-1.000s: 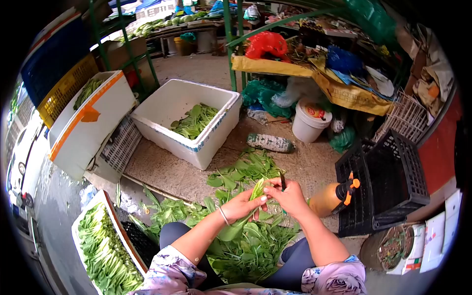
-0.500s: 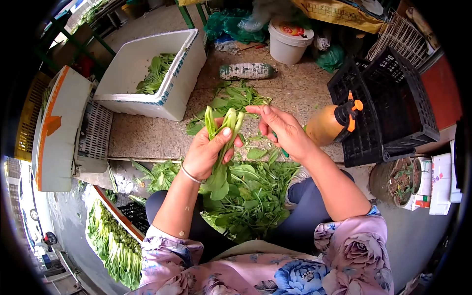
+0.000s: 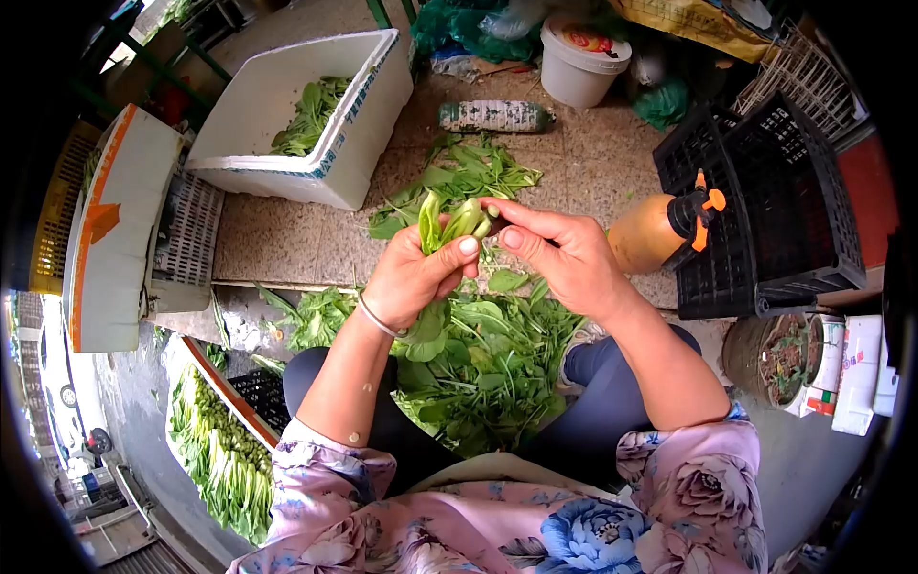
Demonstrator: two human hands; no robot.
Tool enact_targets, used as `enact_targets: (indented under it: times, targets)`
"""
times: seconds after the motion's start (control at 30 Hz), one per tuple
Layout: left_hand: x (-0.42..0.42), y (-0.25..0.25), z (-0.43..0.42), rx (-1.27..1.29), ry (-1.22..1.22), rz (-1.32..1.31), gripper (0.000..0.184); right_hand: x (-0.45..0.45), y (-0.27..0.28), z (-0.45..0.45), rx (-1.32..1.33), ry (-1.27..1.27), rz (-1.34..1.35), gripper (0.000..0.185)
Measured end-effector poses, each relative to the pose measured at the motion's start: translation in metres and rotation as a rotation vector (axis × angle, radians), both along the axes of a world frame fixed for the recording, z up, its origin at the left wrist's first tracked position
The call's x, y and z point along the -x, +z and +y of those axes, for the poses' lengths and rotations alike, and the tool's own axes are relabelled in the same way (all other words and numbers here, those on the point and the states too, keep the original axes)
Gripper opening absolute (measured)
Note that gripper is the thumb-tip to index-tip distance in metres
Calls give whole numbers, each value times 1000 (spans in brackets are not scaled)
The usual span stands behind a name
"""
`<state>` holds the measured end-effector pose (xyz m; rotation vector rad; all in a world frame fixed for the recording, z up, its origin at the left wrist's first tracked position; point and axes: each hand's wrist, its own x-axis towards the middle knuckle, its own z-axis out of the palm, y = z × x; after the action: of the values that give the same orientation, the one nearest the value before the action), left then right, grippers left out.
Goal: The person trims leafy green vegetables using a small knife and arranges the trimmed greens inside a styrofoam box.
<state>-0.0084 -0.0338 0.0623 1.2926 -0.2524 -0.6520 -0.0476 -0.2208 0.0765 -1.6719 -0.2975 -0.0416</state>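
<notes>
My left hand (image 3: 416, 273) is closed round a small bunch of leafy greens (image 3: 464, 222), its pale stalk ends up and its leaves hanging below my wrist. My right hand (image 3: 569, 253) has its index fingertip against the stalk ends, the thumb just below; its other fingers are curled, and what they hold, if anything, is hidden. Behind my hands, picked leaves (image 3: 478, 172) lie on the stone slab. Between my knees is a big heap of loose greens (image 3: 488, 368).
A white foam box (image 3: 359, 143) with some greens stands at the back left. A mottled bottle-shaped thing (image 3: 495, 117) and a white bucket (image 3: 583, 72) are behind. To the right are an orange-topped sprayer (image 3: 650, 234) and black crates (image 3: 794, 210). Stacked greens (image 3: 220, 459) lie at lower left.
My right hand has come in to the stalk ends, its thumb closer to them. The bunch in my left hand has tipped, stalk ends to the right. The view has shifted slightly.
</notes>
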Motion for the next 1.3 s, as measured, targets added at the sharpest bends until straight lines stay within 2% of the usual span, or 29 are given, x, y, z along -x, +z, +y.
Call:
enact_targets:
  times: [0.03,0.07,0.13,0.23,0.3,0.47,0.57,0.63,0.77,0.83,0.87,1.03,1.13,1.2,1.23,1.3]
  targets:
    - [1,4,-1,6,-30,30,20,1,2,0,39,-82,-22,32]
    - [1,5,-1,13,-59,60,21,-2,5,-8,110,-121,114,31]
    - [1,5,0,7,-58,56,22,-4,9,-14,87,-145,130,31]
    - [1,2,0,-17,-42,32,22,0,5,-5,24,-38,117,34]
    - [3,-3,2,-56,-34,27,21,5,-2,5,-103,51,13,39]
    - [3,-3,-1,-66,-49,16,14,3,-2,4,-55,82,52,40]
    - [4,-3,-2,-73,-50,44,15,2,-5,5,-37,24,48,37]
    - [4,-3,-3,-75,-59,62,16,2,-7,3,226,-99,-91,33]
    - [4,-2,-2,-122,-100,86,21,-5,-5,-6,105,-242,38,31]
    - [4,-7,-3,-166,-77,31,21,0,-2,-1,-48,-81,169,32]
    - [4,-8,-4,-165,-77,37,21,1,-10,5,-62,-48,-1,34]
    - [5,-14,-4,-257,-146,-159,22,3,-5,8,-45,73,100,37]
    - [7,-18,-5,-211,-135,-121,21,0,-11,6,-9,70,31,38]
    - [9,-23,-4,-161,-123,-102,21,-1,-14,1,48,-17,30,37]
    - [7,-23,-2,-223,-145,-103,22,-1,-13,-4,55,-14,43,37]
    - [2,-22,4,-271,-156,-113,24,-4,-7,-20,193,-236,243,36]
